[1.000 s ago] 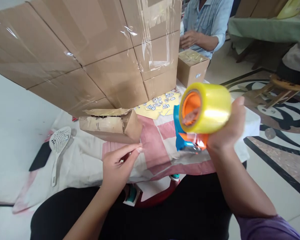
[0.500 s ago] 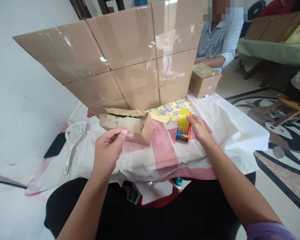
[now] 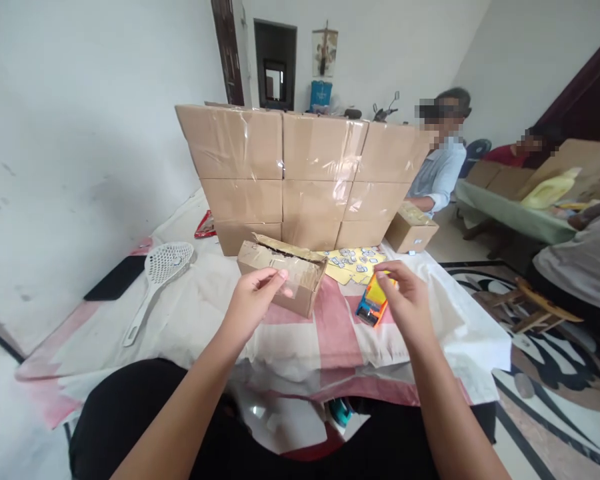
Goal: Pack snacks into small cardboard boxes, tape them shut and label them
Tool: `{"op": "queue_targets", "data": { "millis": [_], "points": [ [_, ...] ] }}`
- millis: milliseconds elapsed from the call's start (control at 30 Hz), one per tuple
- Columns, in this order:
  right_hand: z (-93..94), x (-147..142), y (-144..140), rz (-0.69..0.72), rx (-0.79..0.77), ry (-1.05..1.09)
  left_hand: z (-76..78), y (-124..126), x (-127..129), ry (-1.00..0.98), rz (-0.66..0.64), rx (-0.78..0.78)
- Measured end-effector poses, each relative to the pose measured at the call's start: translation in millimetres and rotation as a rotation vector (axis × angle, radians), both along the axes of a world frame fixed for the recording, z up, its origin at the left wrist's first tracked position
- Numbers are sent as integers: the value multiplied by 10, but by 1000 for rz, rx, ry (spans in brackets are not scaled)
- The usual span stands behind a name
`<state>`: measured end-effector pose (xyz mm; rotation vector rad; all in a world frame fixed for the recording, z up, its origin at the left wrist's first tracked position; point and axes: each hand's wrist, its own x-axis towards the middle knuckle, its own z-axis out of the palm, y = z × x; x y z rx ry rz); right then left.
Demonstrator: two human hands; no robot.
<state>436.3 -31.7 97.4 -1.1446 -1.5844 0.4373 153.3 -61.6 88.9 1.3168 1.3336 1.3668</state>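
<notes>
A small, worn cardboard box (image 3: 290, 280) with a torn top flap lies on the pink-and-white cloth (image 3: 330, 327) in front of me. My left hand (image 3: 255, 300) has thumb and fingers pinched together against the box's front face; I cannot tell whether clear tape is between them. A blue-and-orange tape dispenser (image 3: 373, 303) with a yellow roll lies on the cloth to the right of the box. My right hand (image 3: 405, 300) hovers just over it, fingers spread, holding nothing.
A wall of taped cardboard boxes (image 3: 310, 173) stands behind the small box. A yellow sticker sheet (image 3: 353, 261) lies at its foot. A white slotted spoon (image 3: 157, 273) and a black flat object (image 3: 115, 280) lie left. A person in a blue shirt (image 3: 440, 177) sits behind another box (image 3: 411, 230).
My right hand lowered the tape dispenser onto the cloth and let go of it. My left hand rose to the small box's front. My view tilted up to show the room.
</notes>
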Motion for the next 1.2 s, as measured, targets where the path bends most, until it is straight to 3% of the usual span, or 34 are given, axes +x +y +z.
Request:
{"op": "queue_targets", "data": {
  "millis": [167,300,367,500,633,700,867,1000,1100,1200],
  "points": [
    [493,-842,-96,330,-45,-259,73,-67,-32,2,-38,89],
    [629,-1158,-92,446,-159,-395,130,-191,11,87,-26,205],
    [634,-1211,-134,423,-106,-403,150,-239,13,151,0,262],
    [589,-1234,-297,309,163,-476,179,-261,-48,154,-9,290],
    [563,-1230,-458,245,395,-519,187,-209,-134,-1,-63,285],
    [582,-1231,-492,227,431,-505,185,-175,-168,-140,-57,296],
    [647,-1286,-379,246,259,-342,135,-30,-272,-487,-103,203],
    [636,-1347,-115,313,-21,-66,-41,221,-466,-812,169,187],
    [619,-1386,113,411,-312,74,-232,430,-661,-816,380,177],
    [639,-1424,283,480,-488,28,-385,582,-779,-709,507,127]
  ]
}}
